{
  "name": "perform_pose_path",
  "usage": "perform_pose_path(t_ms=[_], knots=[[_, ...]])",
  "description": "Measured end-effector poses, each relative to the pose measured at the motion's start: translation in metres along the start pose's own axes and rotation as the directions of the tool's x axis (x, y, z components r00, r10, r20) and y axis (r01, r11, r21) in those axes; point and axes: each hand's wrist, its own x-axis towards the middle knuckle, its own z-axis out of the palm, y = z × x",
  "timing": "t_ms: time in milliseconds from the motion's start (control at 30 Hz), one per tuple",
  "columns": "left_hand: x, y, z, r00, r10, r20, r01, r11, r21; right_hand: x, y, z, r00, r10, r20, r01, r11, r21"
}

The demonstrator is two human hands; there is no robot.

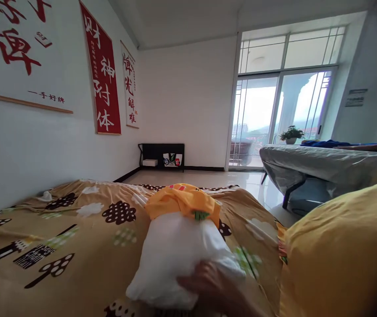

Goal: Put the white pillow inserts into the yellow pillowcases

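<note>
A white pillow [175,255] lies on the bed in front of me, with a yellow pillowcase [183,200] bunched over its far end. My right hand [213,288] comes in from the bottom edge and grips the pillow's near end, its fingers pressed into the white fabric. The hand is blurred and dark. My left hand is out of sight.
The bed has a tan sheet [59,237] printed with mushrooms and trees. A large yellow pillow [343,251] fills the right foreground. Beyond stand a grey-covered table [323,165], a potted plant [291,134], glass sliding doors [280,114] and a low black shelf [162,156]. Red and white banners [101,75] hang on the left wall.
</note>
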Motion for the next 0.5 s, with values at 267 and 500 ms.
perform_pose_path(t_ms=[267, 500], knots=[[0.005, -0.088, -0.026, 0.775, -0.430, -0.464, 0.377, 0.903, -0.207, 0.008, 0.017, -0.047, 0.976, 0.175, 0.133, -0.203, 0.950, 0.235], [0.106, -0.154, -0.014, 0.674, -0.472, -0.568, 0.614, 0.785, 0.077, 0.051, 0.068, -0.026, 0.809, 0.568, -0.155, -0.581, 0.812, -0.057]])
